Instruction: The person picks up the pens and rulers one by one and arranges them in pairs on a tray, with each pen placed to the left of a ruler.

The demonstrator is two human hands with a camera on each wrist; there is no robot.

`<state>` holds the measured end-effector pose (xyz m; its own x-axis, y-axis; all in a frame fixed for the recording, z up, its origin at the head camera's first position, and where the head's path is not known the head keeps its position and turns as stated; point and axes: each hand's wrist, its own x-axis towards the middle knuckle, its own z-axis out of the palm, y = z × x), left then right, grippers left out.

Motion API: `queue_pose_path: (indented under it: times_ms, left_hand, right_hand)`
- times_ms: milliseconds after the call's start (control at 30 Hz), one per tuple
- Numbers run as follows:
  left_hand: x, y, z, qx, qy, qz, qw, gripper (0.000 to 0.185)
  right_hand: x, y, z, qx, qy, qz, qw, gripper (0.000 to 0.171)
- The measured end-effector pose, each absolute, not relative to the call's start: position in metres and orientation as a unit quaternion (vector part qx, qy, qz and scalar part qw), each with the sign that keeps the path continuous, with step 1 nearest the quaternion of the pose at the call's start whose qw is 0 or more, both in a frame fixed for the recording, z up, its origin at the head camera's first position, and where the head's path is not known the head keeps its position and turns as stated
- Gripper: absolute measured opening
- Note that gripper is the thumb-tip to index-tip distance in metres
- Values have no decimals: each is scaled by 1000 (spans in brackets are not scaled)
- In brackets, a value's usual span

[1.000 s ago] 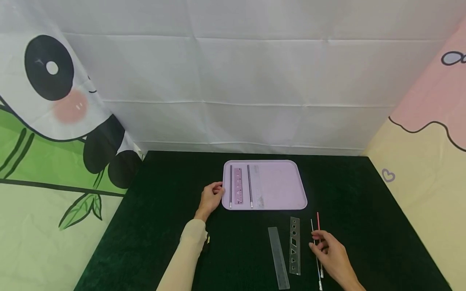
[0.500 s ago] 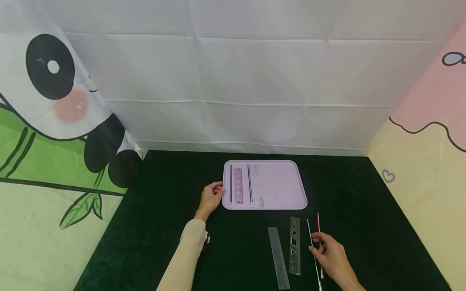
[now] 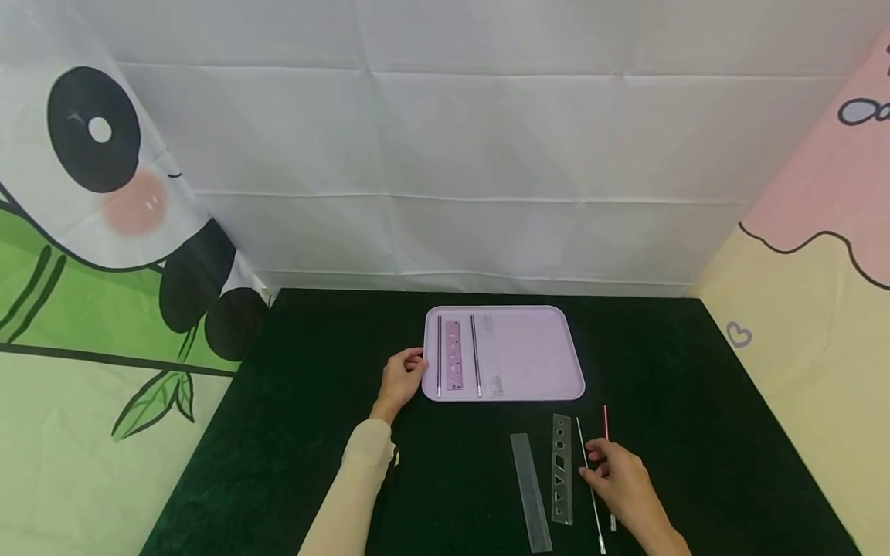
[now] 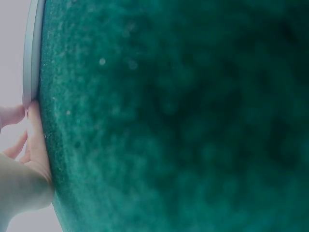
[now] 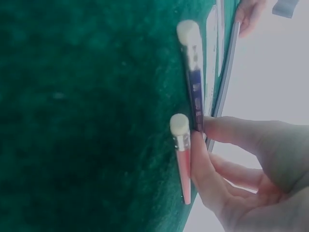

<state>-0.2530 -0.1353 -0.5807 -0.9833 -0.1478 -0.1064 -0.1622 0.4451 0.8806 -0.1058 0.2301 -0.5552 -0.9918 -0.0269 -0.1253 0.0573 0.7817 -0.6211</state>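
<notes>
Beside the lilac tray [image 3: 538, 351], my left hand [image 3: 402, 380] pinches the tray's left rim between thumb and finger; the left wrist view shows the fingertips on the rim [image 4: 33, 72]. My right hand [image 3: 621, 477] holds a slim brush with a pale tip and dark blue handle [image 5: 196, 92], pinched between thumb and forefinger. A red-handled brush [image 5: 182, 164] lies on the cloth just right of it, partly covered by the hand in the head view. Left of the right hand lie a stencil ruler with cut-out shapes [image 3: 562, 510] and a plain clear ruler [image 3: 531, 494].
In the tray's left half lie two thin dark sticks, one left [image 3: 439, 355] and one right [image 3: 476, 355] of a pink ruler [image 3: 453, 374], plus a clear ruler [image 3: 490, 359]. Dark green cloth [image 3: 313, 363] covers the table, with a white curtain [image 3: 452, 239] behind.
The right hand has shifted left with the pinched brush, away from the red one and closer to the stencil ruler. The left hand stays at the tray.
</notes>
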Motion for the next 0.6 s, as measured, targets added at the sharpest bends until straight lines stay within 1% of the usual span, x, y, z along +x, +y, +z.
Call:
queue_pose_path:
  times_ms: [200,333,600]
  left_hand:
    - [-253,-136,-580,-81,855,513,-5,34]
    - [-252,-136,-580,-83,854,513,-2,34]
    - [-254,-136,-582,-79,852,517,-4,34]
  right_hand:
    - [-109,227,-557,20,937,-341,74,34]
    - [-111,226,-558,29,934,-349,74,37]
    - [-115,231,-553,52,909,-397,113,40]
